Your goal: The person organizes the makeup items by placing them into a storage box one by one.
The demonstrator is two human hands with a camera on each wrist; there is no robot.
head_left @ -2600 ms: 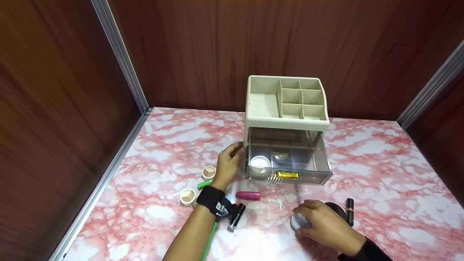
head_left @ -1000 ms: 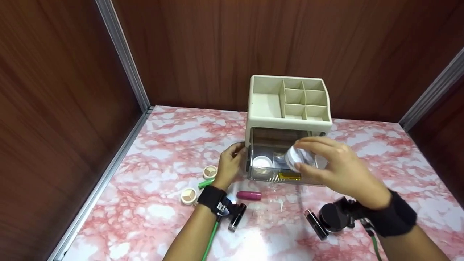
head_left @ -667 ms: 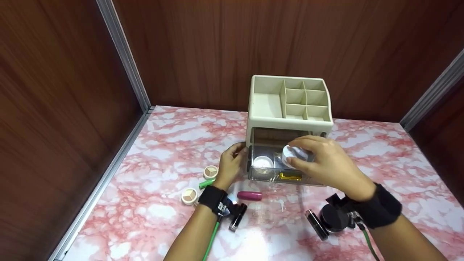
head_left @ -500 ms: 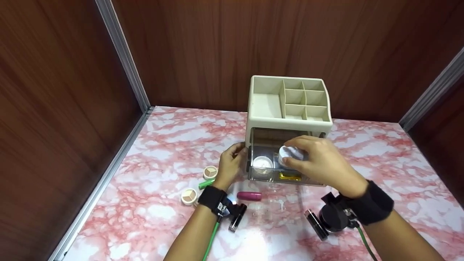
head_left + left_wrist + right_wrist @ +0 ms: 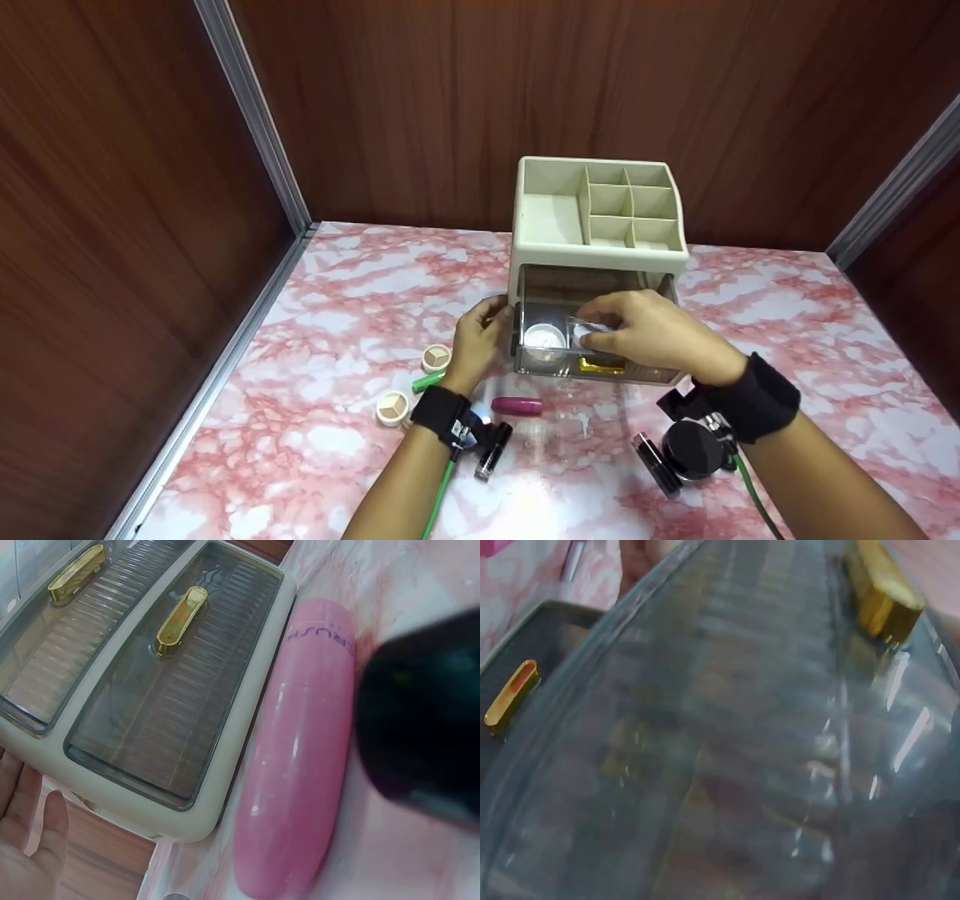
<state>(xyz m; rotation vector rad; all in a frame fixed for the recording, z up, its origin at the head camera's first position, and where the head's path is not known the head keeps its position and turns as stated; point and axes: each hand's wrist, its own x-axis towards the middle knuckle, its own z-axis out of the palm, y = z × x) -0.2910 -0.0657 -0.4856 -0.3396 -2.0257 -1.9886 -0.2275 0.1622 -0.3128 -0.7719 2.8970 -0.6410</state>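
A cream cosmetics organizer (image 5: 600,256) stands at the back, its clear upper drawer (image 5: 540,367) pulled out. My right hand (image 5: 656,334) reaches into that drawer and pinches a round white cosmetic jar (image 5: 589,332), partly hidden behind my fingers. Another round white jar (image 5: 544,339) sits in the drawer's left front corner. My left hand (image 5: 477,341) rests against the organizer's left side; in the left wrist view its fingers (image 5: 21,799) lie fairly straight beside the casing. The right wrist view shows the drawer front with its gold handle (image 5: 885,596) up close.
Near my left forearm lie two three-colour concealer pots (image 5: 392,408), a green tube (image 5: 428,381), a magenta tube (image 5: 517,406) and a black lipstick tube (image 5: 493,452). Below my right wrist are a round black case (image 5: 691,448) and another black tube (image 5: 657,465).
My right hand has picked the round jar up from the table, carried it over the open drawer and lowered it inside. The black tube beside the black case has shifted left. My left hand stays put.
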